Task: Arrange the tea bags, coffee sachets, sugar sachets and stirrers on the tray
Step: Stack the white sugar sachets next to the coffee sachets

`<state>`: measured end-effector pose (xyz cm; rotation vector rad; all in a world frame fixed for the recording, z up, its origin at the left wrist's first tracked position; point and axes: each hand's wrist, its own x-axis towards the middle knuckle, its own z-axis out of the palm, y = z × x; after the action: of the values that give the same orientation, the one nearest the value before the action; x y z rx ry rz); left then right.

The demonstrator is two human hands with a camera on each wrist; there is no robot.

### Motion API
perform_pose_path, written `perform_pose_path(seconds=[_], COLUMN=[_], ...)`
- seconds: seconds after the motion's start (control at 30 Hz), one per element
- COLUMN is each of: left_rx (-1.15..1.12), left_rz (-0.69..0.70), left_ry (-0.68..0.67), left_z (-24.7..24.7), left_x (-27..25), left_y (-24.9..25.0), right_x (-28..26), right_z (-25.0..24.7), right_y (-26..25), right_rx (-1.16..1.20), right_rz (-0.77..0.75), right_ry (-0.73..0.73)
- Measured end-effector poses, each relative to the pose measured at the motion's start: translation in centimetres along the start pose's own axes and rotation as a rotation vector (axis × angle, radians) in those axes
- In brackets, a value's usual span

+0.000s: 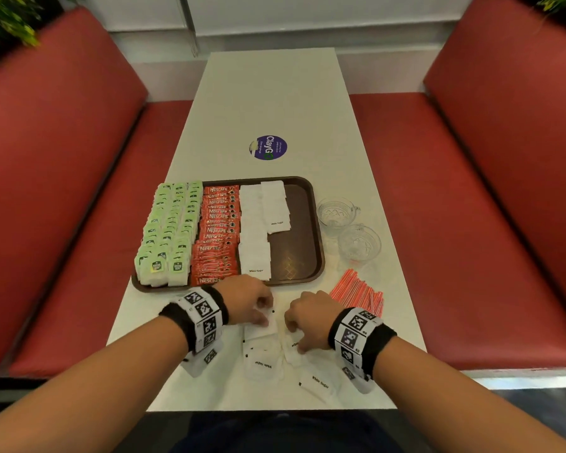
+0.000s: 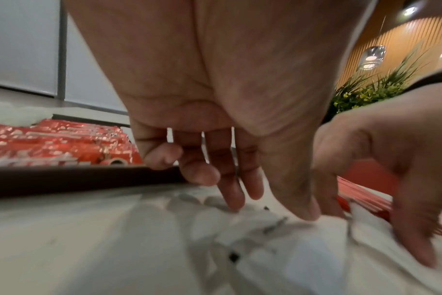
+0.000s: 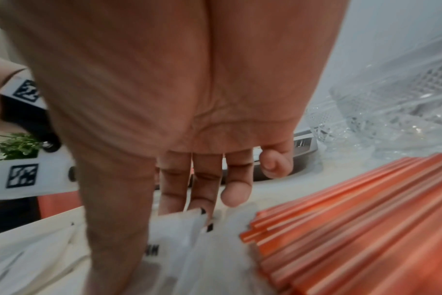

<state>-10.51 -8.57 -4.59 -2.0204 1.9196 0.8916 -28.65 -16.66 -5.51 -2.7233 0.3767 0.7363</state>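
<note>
1. Loose sugar sachets are lying scattered on the table at its near edge, just short of the tray's near rim. Both of your hands are working directly over them.
2. Your left hand is hovering at the far end of the heap. In the left wrist view its fingers are reaching down, only loosely bent, tips touching the white paper. No sachet is clearly pinched.
3. Your right hand is sitting at the heap's right side. In the right wrist view a sachet's upper edge is meeting the fingertips, with the thumb alongside; I cannot tell whether it is actually being gripped.
4. The tray is already carrying tea bags along its left edge, coffee sachets next to them, and two columns of sugar, the right-hand one stopping short of the near rim.
5. Key relation, as I judge it: the open slot is lying straight ahead and slightly right of the heap, so the right hand is sitting nearer. Placed sachets are running long axis near-to-far, so loose ones will need turning to match.
6. Stirrers are waiting on the table, just beside your right hand, off the tray's near right corner.
7. Two glass cups are standing along the tray's right edge.
</note>
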Motion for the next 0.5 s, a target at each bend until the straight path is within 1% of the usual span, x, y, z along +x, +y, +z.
perform_pose_path(seconds=[0.1,0.27,0.4,0.5], left_rx=[0.009,-0.018,-0.042,-0.057], left_rz=[-0.026,-0.049,-0.046,-0.008], left_ry=[0.022,0.053,0.030,0.069], left_z=[1.7,2.2,2.1,1.1], left_x=[-0.2,0.0,0.0,-0.4], left_y=[0.0,0.5,0.9,0.9], right_x=[0.3,0.4,0.2,-0.3], right_z=[0.0,-0.4,-1.0,-1.6], right_y=[0.0,0.1,0.6,1.1], right_rx=[0.013,0.089,0.231,0.365], right_rz=[0.021,0.092,0.128,0.155], right_ry=[0.007,0.060,0.132,0.181])
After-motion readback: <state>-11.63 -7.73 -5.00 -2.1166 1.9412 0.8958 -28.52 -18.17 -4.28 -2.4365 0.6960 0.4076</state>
